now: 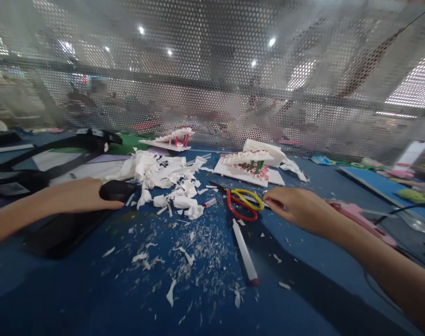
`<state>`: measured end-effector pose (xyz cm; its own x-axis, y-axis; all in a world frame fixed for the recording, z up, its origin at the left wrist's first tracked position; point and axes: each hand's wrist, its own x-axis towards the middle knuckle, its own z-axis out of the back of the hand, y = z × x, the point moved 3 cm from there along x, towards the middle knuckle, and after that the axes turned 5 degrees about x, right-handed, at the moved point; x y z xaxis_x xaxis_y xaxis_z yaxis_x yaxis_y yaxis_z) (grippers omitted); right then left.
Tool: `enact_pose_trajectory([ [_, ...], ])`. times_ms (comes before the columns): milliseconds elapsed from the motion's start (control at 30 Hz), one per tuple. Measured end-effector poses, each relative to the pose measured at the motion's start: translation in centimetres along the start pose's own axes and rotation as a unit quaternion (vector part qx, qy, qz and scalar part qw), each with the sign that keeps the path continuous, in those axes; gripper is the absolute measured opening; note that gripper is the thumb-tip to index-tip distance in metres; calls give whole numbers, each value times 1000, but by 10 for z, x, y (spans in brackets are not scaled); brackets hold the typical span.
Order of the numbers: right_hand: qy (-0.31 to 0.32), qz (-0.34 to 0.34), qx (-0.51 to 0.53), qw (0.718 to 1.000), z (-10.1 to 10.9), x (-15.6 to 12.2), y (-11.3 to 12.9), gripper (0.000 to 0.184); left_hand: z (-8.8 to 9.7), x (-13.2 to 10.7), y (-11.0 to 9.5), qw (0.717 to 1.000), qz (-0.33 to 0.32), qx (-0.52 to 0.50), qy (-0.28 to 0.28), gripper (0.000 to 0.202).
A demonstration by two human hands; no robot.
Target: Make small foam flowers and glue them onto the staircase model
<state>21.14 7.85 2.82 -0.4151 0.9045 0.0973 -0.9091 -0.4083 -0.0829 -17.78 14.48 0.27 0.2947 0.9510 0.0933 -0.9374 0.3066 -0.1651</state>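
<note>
Closest in, white scraps (170, 293) litter the blue table (93, 298), and just left of the right hand (289, 207) lie the scissors (229, 201)! That hand's fingers are curled close together, what they hold I can't tell, while the left hand (82, 197) has a dark rounded object (116, 190) at its thumb, its grip hidden. Nearer than the right hand lies a white marker (245, 252); a torn white heap (156, 170) spreads between both hands.

Right of the marker (245, 252), the shadowed room looks passable; scissors (229, 199) block beyond.
</note>
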Motion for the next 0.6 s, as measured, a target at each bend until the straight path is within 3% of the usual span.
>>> enact_pose_trajectory([
  [33,8,-4,0,1000,-1,2,-1,26,4,1,-5,996,49,68,24,47],
  [67,17,-8,1,1000,-1,4,-3,25,8,1,-14,992,55,108,35,48],
  [200,29,-19,6,999,-4,10,-6,20,11,-2,-66,993,-60,98,-1,38],
  [267,24,-14,11,1000,-7,13,-5,21,-3,-10,-99,984,-167,26,58,37],
  [400,29,11,11,999,-17,21,6,27,-27,-33,-168,928,-315,-97,173,38],
  [500,38,24,-1,999,-23,27,15,25,-32,-41,-214,873,-412,-154,210,44],
  [600,43,24,-14,999,-25,31,20,24,-31,-41,-243,832,-487,-154,214,29],
])
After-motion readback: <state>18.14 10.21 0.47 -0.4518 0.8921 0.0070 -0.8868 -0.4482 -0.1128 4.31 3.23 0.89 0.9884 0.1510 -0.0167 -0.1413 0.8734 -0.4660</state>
